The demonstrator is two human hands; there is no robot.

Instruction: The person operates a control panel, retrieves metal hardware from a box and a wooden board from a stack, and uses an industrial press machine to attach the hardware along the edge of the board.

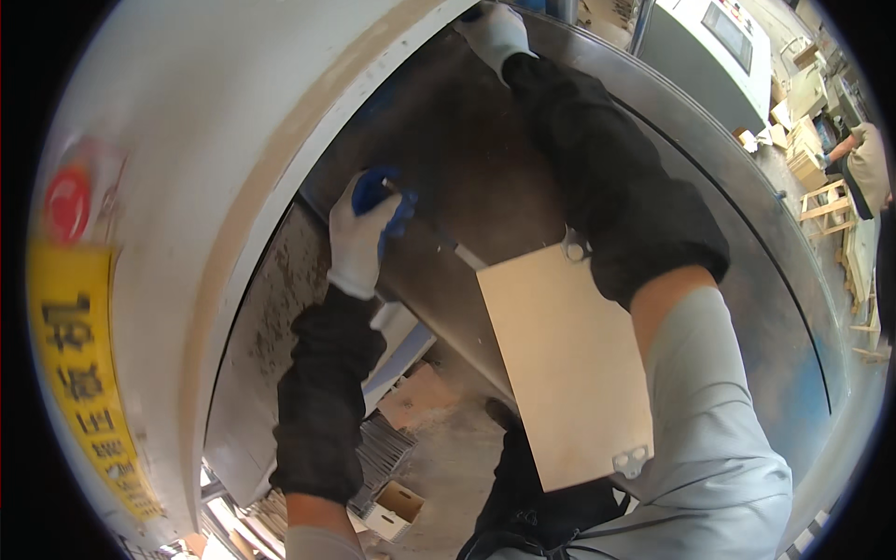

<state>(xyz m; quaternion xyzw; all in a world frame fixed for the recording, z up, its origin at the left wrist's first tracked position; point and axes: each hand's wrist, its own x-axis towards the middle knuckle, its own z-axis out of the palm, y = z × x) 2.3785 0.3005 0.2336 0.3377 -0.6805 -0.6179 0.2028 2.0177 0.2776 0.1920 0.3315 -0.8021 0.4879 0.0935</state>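
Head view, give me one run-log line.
left hand: gloved, by dark metal surface, grip unclear | right hand: gloved, outstretched | tan board: beside right forearm

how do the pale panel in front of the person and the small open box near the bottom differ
The pale panel is flat, while the small open box has walls around a hollow. The panel fills much more of the picture than the box does. The panel carries metal fittings near its right side; none can be seen on the box. Both are light in colour outside, with straight edges.
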